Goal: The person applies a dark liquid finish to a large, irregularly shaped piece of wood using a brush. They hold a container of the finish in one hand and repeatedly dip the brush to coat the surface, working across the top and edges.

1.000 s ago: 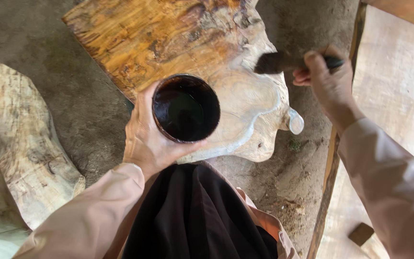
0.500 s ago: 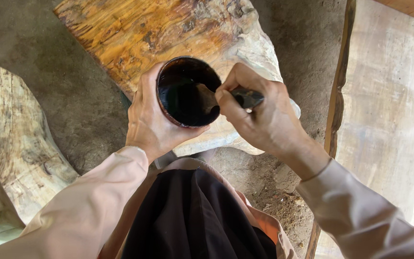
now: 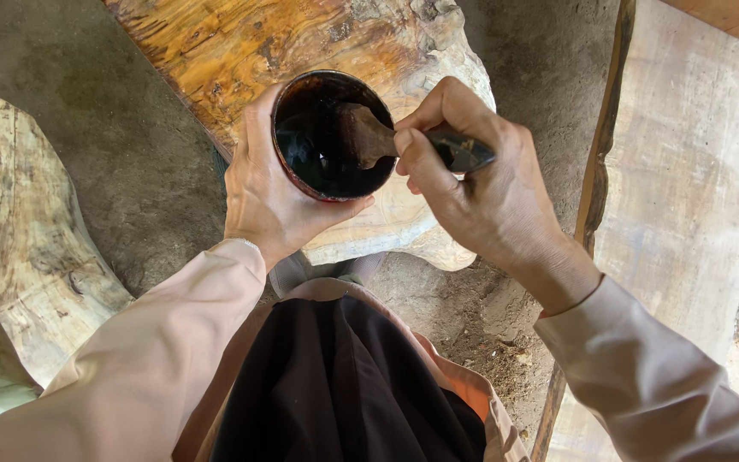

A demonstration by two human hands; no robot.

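The slab [image 3: 241, 43], part coated amber and part bare and pale, lies on the dirt floor [image 3: 130, 171]. The cup [image 3: 328, 137] of dark finish is held above the slab's pale end, with the left hand [image 3: 263, 192] wrapped around its side. The right hand [image 3: 485, 192], out over the slab a second ago, has been brought to the cup; its fingers [image 3: 416, 150] are closed on the brush [image 3: 387, 141], whose bristles are now dipped inside. Reloading is judged in progress.

Brush [image 3: 369, 137] in cup [image 3: 331, 137], above the wooden slab [image 3: 241, 51].
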